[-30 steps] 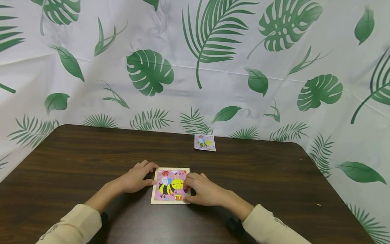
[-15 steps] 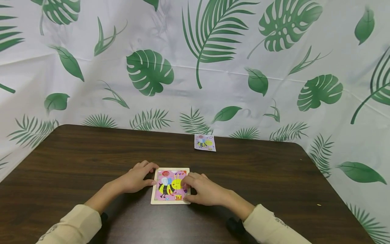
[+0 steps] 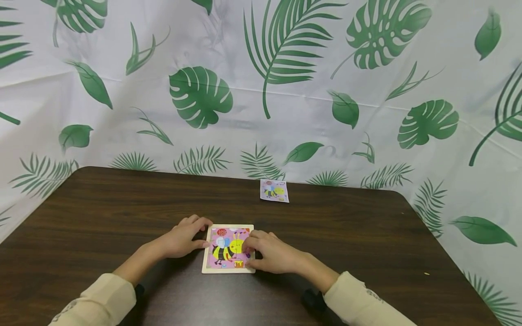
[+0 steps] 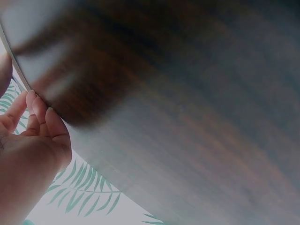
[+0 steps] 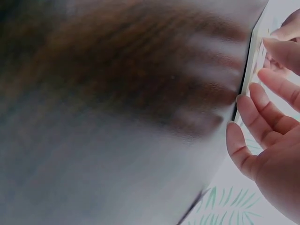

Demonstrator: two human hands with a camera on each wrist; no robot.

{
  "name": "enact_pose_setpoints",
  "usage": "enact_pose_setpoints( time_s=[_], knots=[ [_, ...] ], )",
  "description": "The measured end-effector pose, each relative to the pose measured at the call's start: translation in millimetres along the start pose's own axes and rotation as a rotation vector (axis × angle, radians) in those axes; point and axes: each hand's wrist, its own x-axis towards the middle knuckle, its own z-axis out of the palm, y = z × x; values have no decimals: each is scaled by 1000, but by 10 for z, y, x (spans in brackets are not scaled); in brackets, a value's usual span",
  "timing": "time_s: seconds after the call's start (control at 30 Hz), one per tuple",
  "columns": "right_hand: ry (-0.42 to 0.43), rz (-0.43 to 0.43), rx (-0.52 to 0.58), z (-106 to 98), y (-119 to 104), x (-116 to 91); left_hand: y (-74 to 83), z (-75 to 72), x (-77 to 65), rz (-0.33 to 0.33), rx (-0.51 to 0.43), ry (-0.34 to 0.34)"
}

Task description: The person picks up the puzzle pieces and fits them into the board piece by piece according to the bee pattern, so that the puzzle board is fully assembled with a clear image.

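Observation:
A square jigsaw puzzle of a bee on pink lies flat on the table inside a pale wooden frame. My left hand rests at the frame's left side, thumb on the edge and index finger at the far left corner. The right hand is at the opposite side, its thumb by the near right corner and its bent index finger over the bee's face. Loosely bent fingers meet the frame's edge in the right wrist view. The puzzle's right part is hidden under that hand.
A small paper picture of the same bee lies near the far edge of the dark wooden table. Behind hangs a white cloth with green leaves. A tiny yellowish bit lies at the right.
The right index finger has shifted slightly left over the bee's face since one second ago. The left hand and the frame stay where they were.

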Motion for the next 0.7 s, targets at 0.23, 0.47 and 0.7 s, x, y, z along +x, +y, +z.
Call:
enact_pose_setpoints(
  time_s=[0.23, 0.47, 0.7],
  knots=[
    [-2, 8, 10, 1, 2, 6, -5, 5, 6, 13, -4, -3],
    [1, 8, 12, 5, 9, 0, 7, 5, 10, 13, 19, -1],
    [52, -10, -60, -32, 92, -67, -20, -8, 1, 19, 14, 7]
  ],
)
